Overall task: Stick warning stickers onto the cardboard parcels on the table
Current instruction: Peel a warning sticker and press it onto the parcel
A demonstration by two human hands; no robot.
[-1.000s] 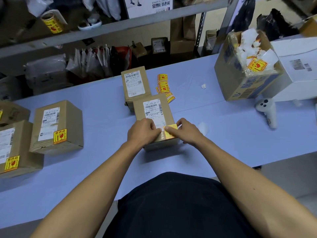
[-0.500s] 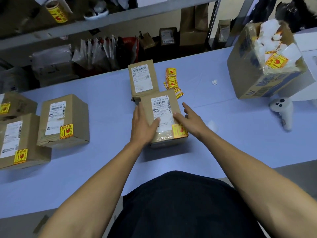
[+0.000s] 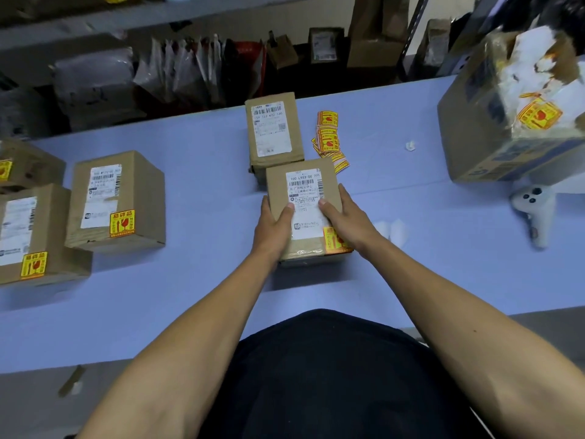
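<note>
Your left hand and right hand clasp the near box from either side, thumbs on its white shipping label, a yellow warning sticker half under your right wrist at its near right corner; the box is matte brown card, taped, sitting on the smooth pale-blue table. Just behind it stands a second box bearing only a white label, with a loose strip of stickers beside it. Stickered boxes sit left, a torn carton far right, cluttered shelves beyond.
</note>
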